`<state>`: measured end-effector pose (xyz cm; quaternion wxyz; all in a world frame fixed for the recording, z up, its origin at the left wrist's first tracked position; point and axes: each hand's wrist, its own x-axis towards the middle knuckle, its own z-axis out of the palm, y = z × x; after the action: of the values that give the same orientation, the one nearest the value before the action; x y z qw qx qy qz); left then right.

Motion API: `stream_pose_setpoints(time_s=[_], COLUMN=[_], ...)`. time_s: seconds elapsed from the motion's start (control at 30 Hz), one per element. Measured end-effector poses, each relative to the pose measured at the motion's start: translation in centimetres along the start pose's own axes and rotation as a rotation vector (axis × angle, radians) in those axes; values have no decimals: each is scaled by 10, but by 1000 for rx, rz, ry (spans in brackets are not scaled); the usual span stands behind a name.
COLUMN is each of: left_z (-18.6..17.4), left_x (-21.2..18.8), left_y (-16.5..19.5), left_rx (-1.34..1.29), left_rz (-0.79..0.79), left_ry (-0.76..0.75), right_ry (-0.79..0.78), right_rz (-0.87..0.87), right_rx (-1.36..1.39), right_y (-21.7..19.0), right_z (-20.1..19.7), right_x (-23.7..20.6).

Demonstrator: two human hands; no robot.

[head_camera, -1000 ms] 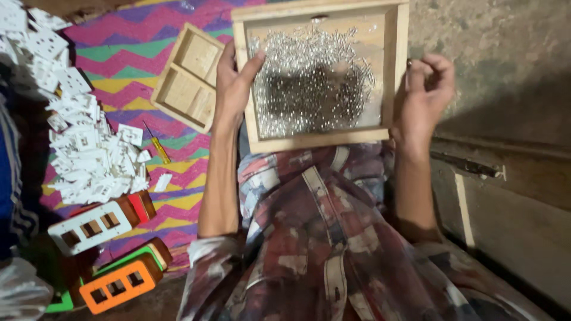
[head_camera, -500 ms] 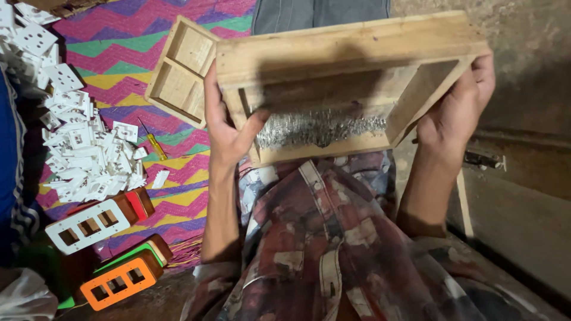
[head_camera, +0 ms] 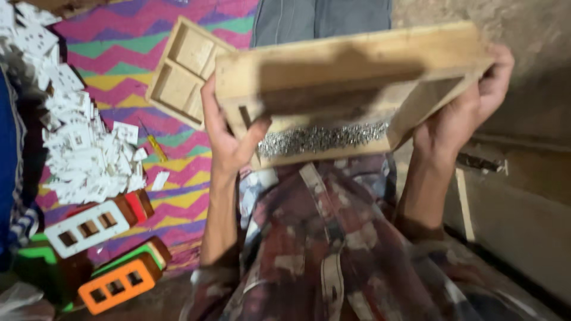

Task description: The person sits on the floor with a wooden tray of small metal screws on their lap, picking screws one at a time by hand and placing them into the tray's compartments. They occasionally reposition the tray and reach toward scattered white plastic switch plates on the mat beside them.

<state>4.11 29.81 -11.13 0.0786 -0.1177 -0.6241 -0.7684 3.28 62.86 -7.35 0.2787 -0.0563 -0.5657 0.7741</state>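
A wooden tray [head_camera: 333, 77] is held tilted above the lap, small silvery metal pieces [head_camera: 321, 138] heaped along its near wall. It is judged stiff and fairly heavy, its loose load easily spilled; the side walls suit holding. The left hand [head_camera: 229, 139] is clamped at 9 o'clock, the right hand [head_camera: 464, 113] at 3 o'clock, forearms raised.

The whole view is motion-blurred, so the small shiny metal pieces [head_camera: 321, 138] heaped in the tilted wooden tray [head_camera: 333, 71] cannot be told apart. The left hand [head_camera: 229, 139] shows only thumb and palm; its other fingers are hidden behind the tray. The heap of white plastic parts [head_camera: 83, 148] runs off the left edge.
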Motion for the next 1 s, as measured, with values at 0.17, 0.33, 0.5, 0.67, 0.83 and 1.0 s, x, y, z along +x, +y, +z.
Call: stream_pose_setpoints(time_s=[0.17,0.33,0.5,0.67,0.83,1.0], left_z=[-4,-16,-36,-59,-64,-79], left_x=[4,24,36,4,-27,-38], left_y=[-19,-56,-76,-72,-81,-97], left_rx=[98,115,269,1009,1124,1128], left_rz=[-120,-130,-170,-102,-20,-156], left_ry=[50,57,117,122,232,232], right_ry=[69,35,54,33,7,54], right_rz=[3,-1,-8,48,90,115], right_rx=[-84,-34,-145,-150,-52,-91], right_y=[33,81,98,98,109,118], right_z=[-9,-23,-22,-19,-26,-38], right_x=[10,41,50,47,49,51])
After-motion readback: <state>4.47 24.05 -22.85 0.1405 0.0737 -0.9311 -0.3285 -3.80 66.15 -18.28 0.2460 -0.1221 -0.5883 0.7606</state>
